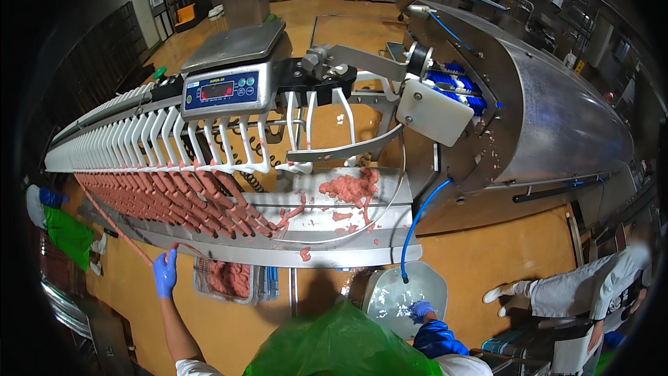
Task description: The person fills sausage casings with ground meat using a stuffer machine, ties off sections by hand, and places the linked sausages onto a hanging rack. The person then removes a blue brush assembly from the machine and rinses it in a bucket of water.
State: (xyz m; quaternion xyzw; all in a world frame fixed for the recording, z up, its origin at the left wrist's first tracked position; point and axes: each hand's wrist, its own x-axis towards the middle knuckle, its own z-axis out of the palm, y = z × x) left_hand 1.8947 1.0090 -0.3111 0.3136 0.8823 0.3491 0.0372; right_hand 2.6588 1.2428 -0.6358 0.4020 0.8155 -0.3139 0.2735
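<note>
My left hand (165,273), in a blue glove, is closed around a long sausage strand (118,230). One end of the strand runs up to the far left of the hanging rows; a slack loop curves right from my fingers. My right hand (420,309), also gloved in blue, is at the water in a pale tub (444,291); its fingers are too unclear to read. Linked sausages (205,198) hang in rows from white hooks (163,143) on a conveyor. Loose ground meat (348,186) lies on the metal tray (313,219) under it.
A digital scale (223,90) sits above the hooks. The large steel machine (550,111) stands at right, with a blue hose (417,216) hanging into the tub. Below the tray is a bin (256,282) of meat. Co-workers stand at left (69,233) and right (577,289).
</note>
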